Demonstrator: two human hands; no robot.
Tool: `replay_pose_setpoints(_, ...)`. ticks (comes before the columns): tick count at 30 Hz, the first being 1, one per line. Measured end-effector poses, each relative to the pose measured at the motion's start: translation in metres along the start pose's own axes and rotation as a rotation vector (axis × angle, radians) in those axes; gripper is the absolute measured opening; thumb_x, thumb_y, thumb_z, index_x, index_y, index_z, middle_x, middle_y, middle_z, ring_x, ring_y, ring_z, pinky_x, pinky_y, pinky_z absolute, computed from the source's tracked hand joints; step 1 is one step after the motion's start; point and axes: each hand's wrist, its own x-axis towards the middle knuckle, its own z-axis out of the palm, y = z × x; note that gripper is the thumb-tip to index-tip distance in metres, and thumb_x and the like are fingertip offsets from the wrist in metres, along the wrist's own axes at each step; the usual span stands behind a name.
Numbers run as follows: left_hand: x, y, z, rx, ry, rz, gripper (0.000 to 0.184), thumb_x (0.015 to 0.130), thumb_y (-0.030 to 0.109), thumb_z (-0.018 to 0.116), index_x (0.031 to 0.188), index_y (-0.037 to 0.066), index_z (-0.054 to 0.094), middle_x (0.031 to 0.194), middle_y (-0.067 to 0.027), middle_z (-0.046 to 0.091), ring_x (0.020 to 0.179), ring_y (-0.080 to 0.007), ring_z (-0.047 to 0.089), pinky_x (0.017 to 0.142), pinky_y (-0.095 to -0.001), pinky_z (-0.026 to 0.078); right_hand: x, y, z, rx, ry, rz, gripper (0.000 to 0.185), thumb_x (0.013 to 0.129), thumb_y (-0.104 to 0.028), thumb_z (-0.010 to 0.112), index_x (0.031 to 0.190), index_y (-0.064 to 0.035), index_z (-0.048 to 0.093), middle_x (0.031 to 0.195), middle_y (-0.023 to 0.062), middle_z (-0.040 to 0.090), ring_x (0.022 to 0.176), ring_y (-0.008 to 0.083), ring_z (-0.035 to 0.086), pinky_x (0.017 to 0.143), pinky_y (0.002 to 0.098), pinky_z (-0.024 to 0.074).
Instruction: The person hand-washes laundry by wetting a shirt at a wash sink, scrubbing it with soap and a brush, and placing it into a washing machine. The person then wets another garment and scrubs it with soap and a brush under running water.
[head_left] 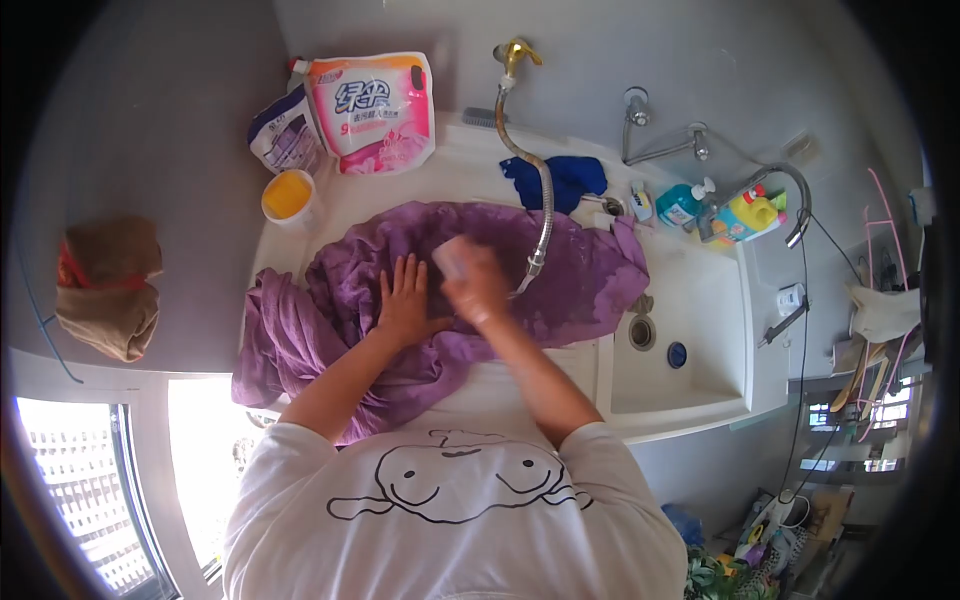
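A large purple cloth (350,260), wet and darker in places, lies bunched over the washboard side of the sink. My left hand (403,305) rests flat on it with fingers spread. Just to the right, my right hand (480,290) is closed around a pale block that looks like a bar of soap (457,258), held at the cloth. Motion blurs this hand and the block. A flexible metal hose (546,200) hangs from the brass tap (517,58), its end close to my right hand over the cloth.
The white sink basin (740,350) is on the right, with a drain (642,332) and dark round plug (677,354). Behind stand detergent bags (375,115), a tub with yellow contents (288,196), a blue cloth (560,182), a brush (485,117) and bottles (680,205). A curved faucet (795,190) overhangs.
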Motion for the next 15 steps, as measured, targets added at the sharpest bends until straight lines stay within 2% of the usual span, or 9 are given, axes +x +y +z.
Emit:
replay_pose_setpoints(2, -0.013, -0.004, -0.006, 0.047, -0.074, -0.065, 0.093, 0.061, 0.051, 0.059, 0.127, 0.0, 0.019, 0.134, -0.0198, 0.011, 0.125, -0.0323, 0.006, 0.098, -0.051, 0.011, -0.012, -0.032, 0.001, -0.145, -0.089, -0.157, 0.05, 0.053, -0.013, 0.063, 0.099, -0.0088, 0.046, 0.092, 0.0151, 0.049, 0.084, 0.0327, 0.048, 0.071, 0.0407, 0.0414)
replay_pose_setpoints(4, -0.022, -0.025, 0.017, -0.119, 0.054, -0.024, 0.093, 0.062, 0.053, 0.058, 0.127, 0.0, 0.019, 0.134, -0.0198, 0.012, 0.125, -0.0328, 0.006, 0.096, -0.0538, 0.01, 0.001, 0.038, 0.013, -0.104, -0.085, -0.151, 0.046, 0.06, -0.021, 0.059, 0.104, -0.0149, 0.048, 0.091, 0.0137, 0.048, 0.083, 0.0321, 0.049, 0.068, 0.0419, 0.0419)
replay_pose_setpoints(6, -0.02, -0.029, 0.014, -0.093, 0.068, -0.019, 0.094, 0.061, 0.055, 0.058, 0.127, 0.0, 0.02, 0.134, -0.0195, 0.011, 0.125, -0.033, 0.007, 0.096, -0.0538, 0.011, 0.017, 0.101, -0.012, -0.235, 0.04, -0.076, 0.039, 0.062, -0.023, 0.057, 0.1, -0.0162, 0.05, 0.089, 0.0129, 0.049, 0.081, 0.0317, 0.049, 0.067, 0.042, 0.0416)
replay_pose_setpoints(8, -0.02, -0.026, 0.011, -0.092, 0.101, 0.002, 0.094, 0.06, 0.055, 0.058, 0.126, -0.001, 0.022, 0.134, -0.0194, 0.012, 0.125, -0.0334, 0.009, 0.096, -0.0538, 0.01, 0.029, 0.087, -0.064, -0.464, 0.043, 0.217, 0.036, 0.064, -0.026, 0.055, 0.096, -0.0123, 0.05, 0.087, 0.0133, 0.05, 0.08, 0.0317, 0.05, 0.067, 0.0406, 0.0421)
replay_pose_setpoints(11, -0.017, -0.001, -0.001, 0.091, -0.006, -0.024, 0.086, 0.064, 0.053, 0.056, 0.126, 0.003, 0.025, 0.133, -0.0195, 0.014, 0.124, -0.0331, 0.011, 0.097, -0.053, 0.009, 0.028, 0.064, -0.078, -0.652, -0.024, 0.242, 0.035, 0.063, -0.025, 0.057, 0.093, -0.0104, 0.049, 0.086, 0.0143, 0.05, 0.08, 0.0318, 0.051, 0.067, 0.0406, 0.0423)
replay_pose_setpoints(12, -0.019, 0.007, 0.002, 0.085, 0.006, 0.222, 0.079, 0.067, 0.049, 0.055, 0.126, 0.006, 0.026, 0.133, -0.019, 0.015, 0.124, -0.0325, 0.011, 0.097, -0.0525, 0.008, 0.009, 0.049, -0.07, -0.289, 0.08, 0.374, 0.04, 0.06, -0.023, 0.061, 0.096, -0.0111, 0.049, 0.087, 0.0157, 0.049, 0.082, 0.0319, 0.05, 0.068, 0.0413, 0.0417)
replay_pose_setpoints(13, -0.024, 0.012, 0.006, 0.078, 0.013, 0.467, 0.073, 0.069, 0.046, 0.054, 0.126, 0.009, 0.028, 0.133, -0.0185, 0.016, 0.125, -0.0319, 0.012, 0.098, -0.052, 0.008, -0.014, 0.062, -0.04, -0.334, 0.133, 0.089, 0.045, 0.057, -0.021, 0.064, 0.099, -0.0137, 0.049, 0.089, 0.0149, 0.049, 0.083, 0.0312, 0.051, 0.069, 0.0416, 0.0414)
replay_pose_setpoints(14, -0.033, 0.017, 0.017, 0.073, 0.013, 0.469, 0.073, 0.069, 0.046, 0.054, 0.126, 0.009, 0.028, 0.133, -0.0185, 0.016, 0.125, -0.0319, 0.012, 0.098, -0.052, 0.008, -0.025, 0.023, -0.045, -0.432, -0.031, -0.073, 0.048, 0.056, -0.019, 0.064, 0.102, -0.0162, 0.049, 0.091, 0.0134, 0.048, 0.086, 0.0315, 0.05, 0.072, 0.0404, 0.0417)
replay_pose_setpoints(15, -0.044, 0.022, 0.033, 0.004, -0.054, 0.576, 0.067, 0.071, 0.041, 0.054, 0.126, 0.011, 0.029, 0.133, -0.0172, 0.016, 0.125, -0.0313, 0.012, 0.098, -0.051, 0.008, -0.032, 0.01, -0.044, -0.198, -0.186, -0.129, 0.048, 0.057, -0.021, 0.064, 0.103, -0.0204, 0.049, 0.092, 0.0117, 0.048, 0.087, 0.0314, 0.05, 0.074, 0.0393, 0.0419)
